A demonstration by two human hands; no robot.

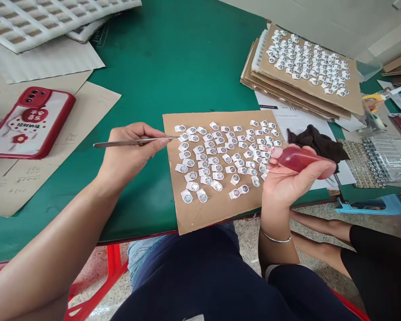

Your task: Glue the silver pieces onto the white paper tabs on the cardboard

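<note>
My left hand (130,147) pinches a pair of metal tweezers (120,143), whose tip reaches the upper left of a brown cardboard sheet (200,216). Many small round pieces on white tabs (203,163) are spread in rough rows over this sheet, and the tweezers' tip is beside one near the left edge. In my right hand (287,183) is a small squeeze bottle with red contents (296,159). Its pale nozzle points left, over the pieces at the sheet's right side. Whether the nozzle touches a piece I cannot tell.
A stack of cardboard sheets (263,93) bearing similar pieces stands at the back right. Near the right hand lie a dark cloth (316,140) and printed paper. A red-cased phone (30,122) and a white grid tray (53,20) are at left. Another person's legs (324,243) show lower right.
</note>
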